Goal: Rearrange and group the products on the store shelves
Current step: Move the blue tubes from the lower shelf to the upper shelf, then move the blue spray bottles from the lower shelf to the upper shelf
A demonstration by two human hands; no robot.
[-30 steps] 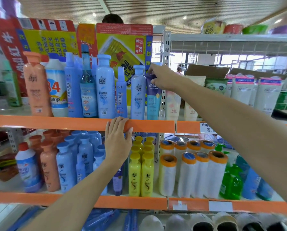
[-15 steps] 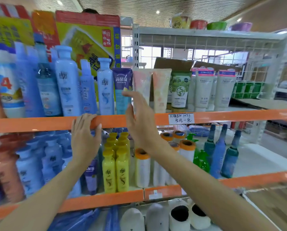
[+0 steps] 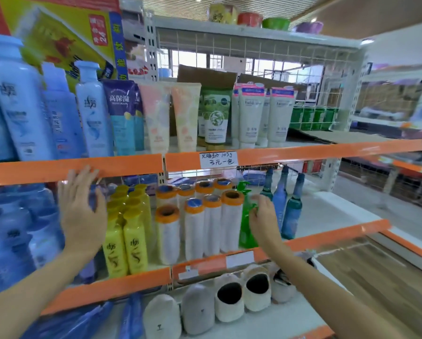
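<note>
My left hand (image 3: 82, 211) is spread open in front of the blue bottles, its fingertips at the orange edge of the upper shelf (image 3: 72, 168). My right hand (image 3: 263, 221) is open with relaxed fingers, right by the green spray bottle (image 3: 245, 226) on the middle shelf, holding nothing. Left of that bottle stand several white rolls with orange caps (image 3: 212, 221) and yellow bottles (image 3: 125, 238). Dark blue bottles (image 3: 282, 204) stand to its right. On the upper shelf are light blue bottles (image 3: 21, 106), a purple tube (image 3: 121, 116), peach tubes (image 3: 170, 116), a green tube (image 3: 214, 116) and white tubes (image 3: 261, 113).
Slippers (image 3: 229, 302) lie on the bottom shelf. A handwritten price tag (image 3: 217, 159) hangs on the upper shelf edge. The right part of the middle shelf (image 3: 332, 211) is bare. Bowls (image 3: 249, 19) sit on the top shelf; a yellow carton (image 3: 65, 35) stands behind the blue bottles.
My right hand came down from the purple tube on the upper shelf to the green spray bottle on the middle shelf. My view swung right. My left hand lifted slightly off the shelf edge.
</note>
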